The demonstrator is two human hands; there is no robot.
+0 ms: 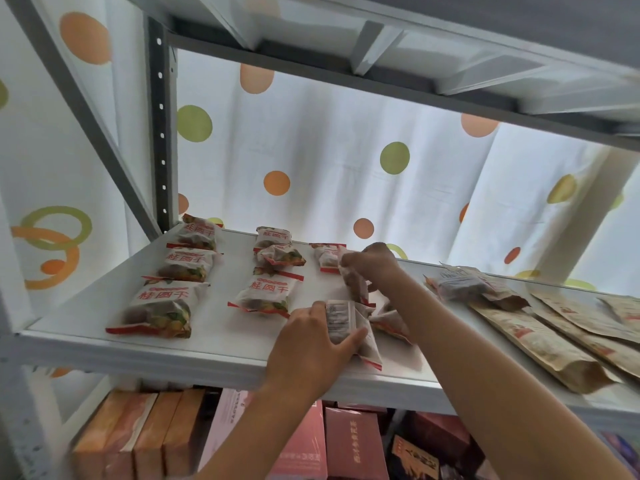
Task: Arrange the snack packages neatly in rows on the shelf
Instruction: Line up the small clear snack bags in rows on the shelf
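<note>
White snack packages with red lettering lie on the white shelf (221, 337). Three form a column at the left, the nearest one (157, 310) by the front edge. A second column holds three more, the front one (266, 294) lying flat. One package (327, 258) lies at the back of a third column. My left hand (308, 351) grips a package (346, 323) turned label-side up near the front edge. My right hand (374, 263) holds another package (356, 282) by its top, above the shelf. One more package (389, 322) lies under my right forearm.
Brown paper pouches (540, 341) lie spread over the right part of the shelf, with a grey-labelled one (460, 284) on top at the back. A metal upright (161, 133) stands at the left rear. Boxes (145, 438) fill the lower shelf. Another shelf hangs overhead.
</note>
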